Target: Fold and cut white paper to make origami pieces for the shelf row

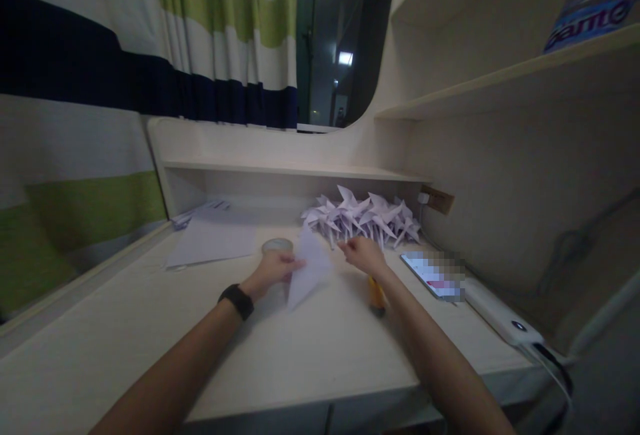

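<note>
We pinch a folded paper (311,267) with our left hand (274,267), just above the desk (310,348). Our right hand (363,253) is closed, touching the pile (363,218) of paper pinwheels behind it.

Head camera looks down, close over desk (320,348).

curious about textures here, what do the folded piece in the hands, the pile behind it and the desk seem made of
Folded piece: thin pale paper, matte, sharp creases. Pile of pinwheels: seemingly the same paper, crisp pointed folds. Desk: smooth cream surface, probably laminated board; the dim light leaves it open.
</note>
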`<state>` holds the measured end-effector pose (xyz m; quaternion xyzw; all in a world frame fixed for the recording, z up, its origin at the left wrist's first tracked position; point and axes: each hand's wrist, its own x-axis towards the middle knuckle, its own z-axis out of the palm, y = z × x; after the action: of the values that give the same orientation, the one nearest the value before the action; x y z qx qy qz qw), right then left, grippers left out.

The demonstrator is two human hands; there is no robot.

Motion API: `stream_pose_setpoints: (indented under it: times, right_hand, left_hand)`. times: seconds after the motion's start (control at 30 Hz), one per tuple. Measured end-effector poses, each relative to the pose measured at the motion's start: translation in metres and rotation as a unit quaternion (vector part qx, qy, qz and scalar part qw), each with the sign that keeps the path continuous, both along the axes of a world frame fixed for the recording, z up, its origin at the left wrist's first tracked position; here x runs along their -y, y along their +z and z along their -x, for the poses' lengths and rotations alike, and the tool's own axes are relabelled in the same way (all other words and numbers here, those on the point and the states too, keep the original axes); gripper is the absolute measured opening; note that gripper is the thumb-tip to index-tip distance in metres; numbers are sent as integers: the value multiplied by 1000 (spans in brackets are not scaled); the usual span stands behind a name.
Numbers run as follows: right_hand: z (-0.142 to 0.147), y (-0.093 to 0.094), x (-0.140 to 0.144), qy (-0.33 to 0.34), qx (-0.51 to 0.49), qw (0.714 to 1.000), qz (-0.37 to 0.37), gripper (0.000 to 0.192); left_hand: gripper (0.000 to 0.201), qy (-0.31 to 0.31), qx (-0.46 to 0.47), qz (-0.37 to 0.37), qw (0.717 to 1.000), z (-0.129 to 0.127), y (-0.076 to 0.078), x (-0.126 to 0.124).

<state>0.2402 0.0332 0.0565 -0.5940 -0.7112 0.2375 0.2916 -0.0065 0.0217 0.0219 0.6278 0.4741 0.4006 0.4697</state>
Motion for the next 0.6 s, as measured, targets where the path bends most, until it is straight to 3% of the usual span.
stream_pose_setpoints:
  times: [0.07, 0.17, 0.27, 0.37, 0.6]
  right_hand:
    - [-2, -1, 9, -106, 214, 967, -82, 46]
    - [0, -9, 29, -123, 360, 921, -84, 53]
    - [4, -19, 48, -101, 406, 905, -71, 54]
    - [4, -22, 60, -96, 428, 895, -85, 43]
    - [-11, -20, 59, -138, 455, 874, -102, 39]
  left_hand:
    - [47, -22, -39, 3, 999, -1, -4, 1]
    - [46, -60, -100, -18, 993, -3, -11, 2]
    - [39, -75, -140, -30, 987, -6, -18, -1]
    - [29, -67, -120, 0, 991, -8, -23, -2]
    - [34, -59, -105, 51, 991, -8, -26, -1]
